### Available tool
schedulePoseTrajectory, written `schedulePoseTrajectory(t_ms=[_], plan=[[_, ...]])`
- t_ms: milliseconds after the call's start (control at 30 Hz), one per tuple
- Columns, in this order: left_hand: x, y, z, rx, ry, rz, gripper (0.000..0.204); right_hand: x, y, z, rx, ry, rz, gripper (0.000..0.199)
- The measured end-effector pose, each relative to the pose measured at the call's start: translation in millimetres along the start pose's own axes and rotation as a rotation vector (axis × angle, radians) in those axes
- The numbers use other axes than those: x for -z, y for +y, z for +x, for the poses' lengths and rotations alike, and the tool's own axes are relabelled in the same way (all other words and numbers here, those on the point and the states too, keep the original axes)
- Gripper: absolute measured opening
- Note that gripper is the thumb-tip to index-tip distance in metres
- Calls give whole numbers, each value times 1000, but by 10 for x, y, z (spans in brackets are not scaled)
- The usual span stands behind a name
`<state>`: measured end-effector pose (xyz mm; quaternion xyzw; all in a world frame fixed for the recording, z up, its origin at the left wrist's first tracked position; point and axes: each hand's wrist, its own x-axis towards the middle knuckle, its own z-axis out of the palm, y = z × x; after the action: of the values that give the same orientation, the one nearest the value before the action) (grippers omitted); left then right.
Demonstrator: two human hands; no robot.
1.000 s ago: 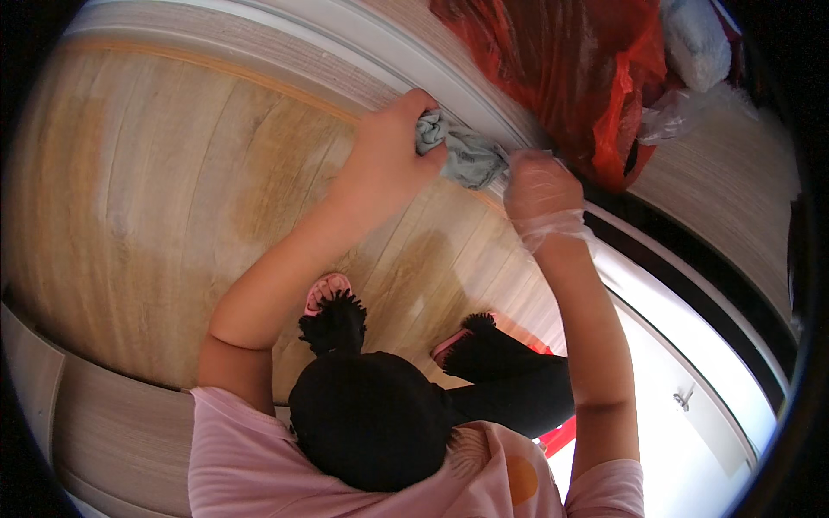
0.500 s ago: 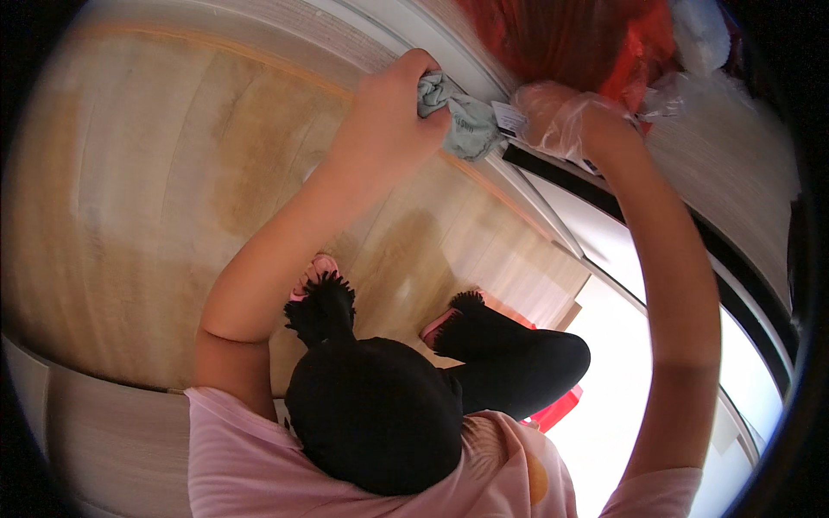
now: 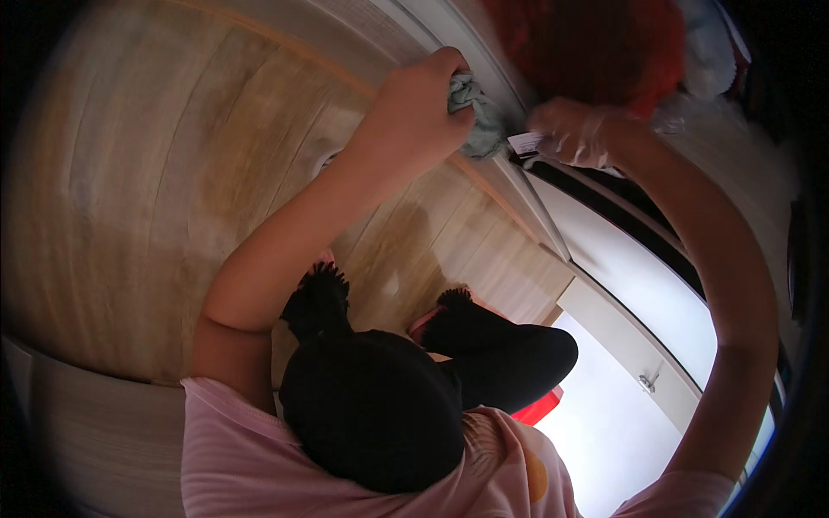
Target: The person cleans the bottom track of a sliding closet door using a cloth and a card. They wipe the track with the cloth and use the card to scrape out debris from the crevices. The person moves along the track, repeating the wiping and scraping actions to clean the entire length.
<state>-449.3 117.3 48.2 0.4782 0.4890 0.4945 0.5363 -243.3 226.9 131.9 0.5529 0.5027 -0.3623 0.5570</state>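
My left hand (image 3: 416,108) is closed around a bunched grey-green cloth (image 3: 485,129), which hangs out past the fingers toward the right. Close to its right end, my right hand (image 3: 566,121) is curled, with crinkled clear plastic (image 3: 594,142) stretched over the palm and toward the wrist. A small white printed tag (image 3: 525,144) sticks out between the cloth and the right hand; what it is fastened to is hidden. Above the right hand a red plastic bag (image 3: 596,52) bulges, dark and blurred.
A pale frame edge (image 3: 432,34) runs past the left hand. The wood-look floor (image 3: 199,173) spreads to the left, my black-trousered legs (image 3: 371,414) bent over it. A white panel with a small metal lock (image 3: 648,382) stands on the right. Something red (image 3: 540,406) lies behind my knee.
My left hand and the cloth have shifted slightly right. My right hand has turned and its elbow has swung outward; less plastic hangs over the fingers. The picture has darkened.
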Motion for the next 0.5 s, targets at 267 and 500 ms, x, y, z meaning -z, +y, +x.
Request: schedulePoseTrajectory(t_ms=[267,500], plan=[[-210,-78,-100,-137,-73,81,31,-24,-54,-167,150,15,-212,7],[-471,-34,-303,-272,-367,602,25,-149,-186,-341,-31,214,-396,16]])
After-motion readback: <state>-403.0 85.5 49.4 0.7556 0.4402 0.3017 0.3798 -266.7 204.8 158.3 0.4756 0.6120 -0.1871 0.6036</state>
